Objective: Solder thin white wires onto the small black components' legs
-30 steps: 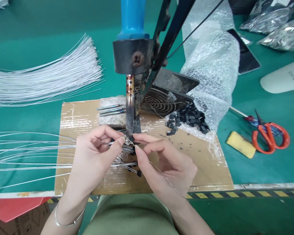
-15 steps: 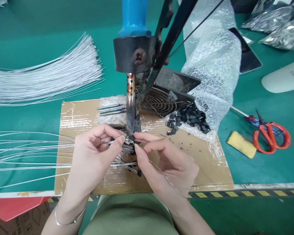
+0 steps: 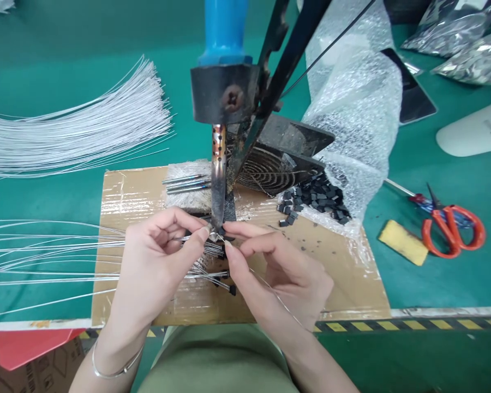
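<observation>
A blue-handled soldering iron (image 3: 218, 185) hangs tip down in a black clamp, its tip between my hands. My left hand (image 3: 159, 256) is pinched on a thin white wire just left of the tip. On the right, my right hand (image 3: 274, 267) pinches a thin strand of solder wire (image 3: 284, 305), which trails back across the palm. The small piece at the tip is too tiny to make out. Below the fingertips lie several white wires with black connectors (image 3: 231, 290) on their ends. More loose wires (image 3: 53, 251) run off to the left.
Cardboard (image 3: 343, 284) covers the work spot. Around it are a wire bundle (image 3: 85, 125), a fan (image 3: 270, 166), loose black connectors (image 3: 319, 196), bubble wrap (image 3: 352, 109), a yellow sponge (image 3: 403, 242), orange-handled scissors (image 3: 454, 232), a phone-like black slab (image 3: 413, 93) and a white cup (image 3: 474, 128).
</observation>
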Motion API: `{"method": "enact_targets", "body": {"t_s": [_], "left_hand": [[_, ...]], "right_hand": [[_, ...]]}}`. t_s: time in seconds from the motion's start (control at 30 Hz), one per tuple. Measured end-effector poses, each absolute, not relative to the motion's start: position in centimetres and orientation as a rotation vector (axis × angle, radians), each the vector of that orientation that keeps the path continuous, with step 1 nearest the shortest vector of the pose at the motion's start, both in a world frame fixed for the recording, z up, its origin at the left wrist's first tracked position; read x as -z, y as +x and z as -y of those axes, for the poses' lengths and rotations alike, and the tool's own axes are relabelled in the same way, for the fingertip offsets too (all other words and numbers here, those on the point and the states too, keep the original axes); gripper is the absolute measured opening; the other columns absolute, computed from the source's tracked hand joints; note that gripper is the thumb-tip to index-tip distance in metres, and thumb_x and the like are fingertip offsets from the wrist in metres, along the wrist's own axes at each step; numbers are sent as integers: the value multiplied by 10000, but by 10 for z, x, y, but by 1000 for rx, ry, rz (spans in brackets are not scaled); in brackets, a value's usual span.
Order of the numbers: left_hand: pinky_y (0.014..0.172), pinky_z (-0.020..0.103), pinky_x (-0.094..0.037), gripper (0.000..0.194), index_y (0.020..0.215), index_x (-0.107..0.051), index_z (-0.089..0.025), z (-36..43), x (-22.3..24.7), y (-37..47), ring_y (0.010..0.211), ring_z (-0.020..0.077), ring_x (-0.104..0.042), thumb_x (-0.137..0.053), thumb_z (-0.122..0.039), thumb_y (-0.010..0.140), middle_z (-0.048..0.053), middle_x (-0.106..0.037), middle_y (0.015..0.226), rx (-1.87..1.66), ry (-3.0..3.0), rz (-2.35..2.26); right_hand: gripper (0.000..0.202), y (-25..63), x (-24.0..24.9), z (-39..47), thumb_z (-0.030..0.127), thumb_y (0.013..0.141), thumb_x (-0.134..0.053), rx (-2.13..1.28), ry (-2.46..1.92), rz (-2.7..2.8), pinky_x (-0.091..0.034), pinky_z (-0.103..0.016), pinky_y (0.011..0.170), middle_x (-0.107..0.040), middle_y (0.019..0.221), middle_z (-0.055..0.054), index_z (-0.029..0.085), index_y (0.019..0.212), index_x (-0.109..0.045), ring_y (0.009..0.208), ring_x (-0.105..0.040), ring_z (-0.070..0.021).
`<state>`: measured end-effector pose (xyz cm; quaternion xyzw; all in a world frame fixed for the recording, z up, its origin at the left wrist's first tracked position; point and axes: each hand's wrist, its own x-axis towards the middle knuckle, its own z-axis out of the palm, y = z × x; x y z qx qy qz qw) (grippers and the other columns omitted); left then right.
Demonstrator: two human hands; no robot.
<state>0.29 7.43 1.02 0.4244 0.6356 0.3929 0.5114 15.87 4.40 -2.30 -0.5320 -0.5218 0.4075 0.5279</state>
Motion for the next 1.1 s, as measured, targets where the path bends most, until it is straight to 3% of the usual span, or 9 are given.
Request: {"method": "enact_targets", "body": {"t_s": [0.13,0.67,0.8,0.97,1.1], "left_hand": [[566,164,-462,149,698,-733,-208,-75,-10,4,607,84,-594,-819,-94,740,-33,-715,681,-940,1022,-1548],[577,140,-470,143,701,-728,-196,-76,-7,5,608,73,-604,-821,-95,741,-42,-701,662,-928,1051,-1540],[576,162,-466,115,726,-735,-194,-71,-5,1,630,90,-627,-804,-151,807,-15,-743,718,-864,1097,-1533],[564,204,-439,96,771,-757,-208,-61,-4,-4,653,115,-629,-774,-206,866,12,-782,799,-795,1183,-1522],[568,218,-423,92,793,-768,-216,-54,-3,-6,644,113,-608,-763,-231,883,3,-769,784,-748,1219,-1519]], "right_hand": [[168,158,21,-45,108,888,-743,-965,-1287,1255,-666,-306,744,-840,1110,-76,233,797,-676,980,-821,-234],[166,160,25,-43,98,898,-737,-1002,-1256,1227,-658,-335,865,-843,1092,-73,230,815,-679,1004,-818,-225],[176,163,27,-42,101,926,-713,-1025,-1243,1227,-652,-348,893,-838,1068,-65,231,821,-658,1003,-813,-220],[58,166,34,-39,196,1014,-650,-1034,-1387,1133,-626,-265,728,-792,878,-3,235,1009,-693,786,-768,-150],[172,167,39,-38,241,1037,-620,-1026,-1391,1300,-554,-257,679,-705,798,10,217,925,-749,717,-665,-129]]}}
